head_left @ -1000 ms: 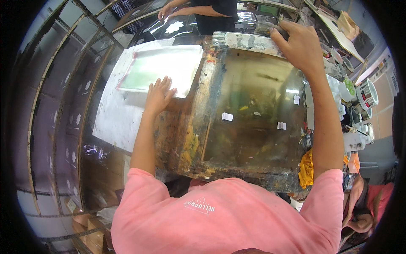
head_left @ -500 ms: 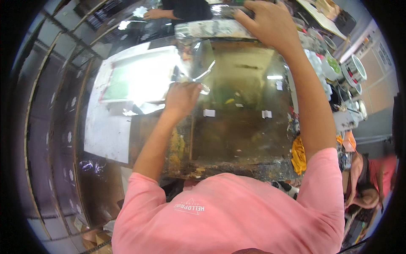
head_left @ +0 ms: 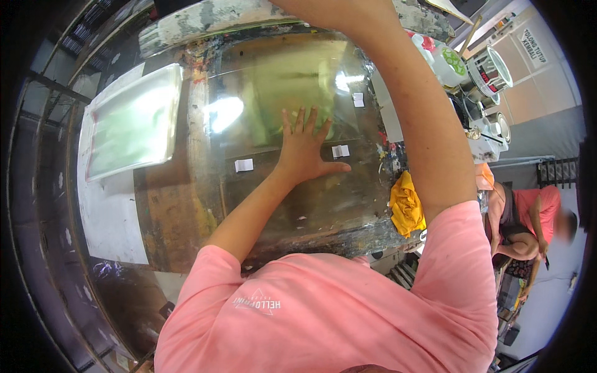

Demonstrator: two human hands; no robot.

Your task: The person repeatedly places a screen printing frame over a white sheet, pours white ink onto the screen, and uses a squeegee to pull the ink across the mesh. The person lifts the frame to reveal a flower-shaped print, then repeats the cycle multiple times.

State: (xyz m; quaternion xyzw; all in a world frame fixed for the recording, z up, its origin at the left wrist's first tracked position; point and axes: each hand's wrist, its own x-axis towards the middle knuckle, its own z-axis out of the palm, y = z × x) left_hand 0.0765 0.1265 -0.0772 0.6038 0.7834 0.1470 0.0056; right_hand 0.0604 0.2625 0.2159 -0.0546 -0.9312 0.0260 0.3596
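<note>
Clear sheet (head_left: 225,115) is lying on the desk (head_left: 174,205), catching bright glare, and the left hand (head_left: 305,146) is resting over it palm down, fingers spread wide and gripping nothing. Uneven pressure from that palm could be skewing the sheet or trapping air beneath it, and bare skin is risking smudges. One small white tab (head_left: 341,151) is sitting just beside the thumb, where a sideways stray could be knocking it loose. The right hand (head_left: 329,9) is lying mostly beyond the upper edge, so I cannot tell what it is holding. Its forearm is crossing near a white bucket (head_left: 477,69); a careless swing could be tipping that. Leftward, a glossy stack (head_left: 134,121) is lying on white paper (head_left: 115,224), its slick layers possibly clinging together.
</note>
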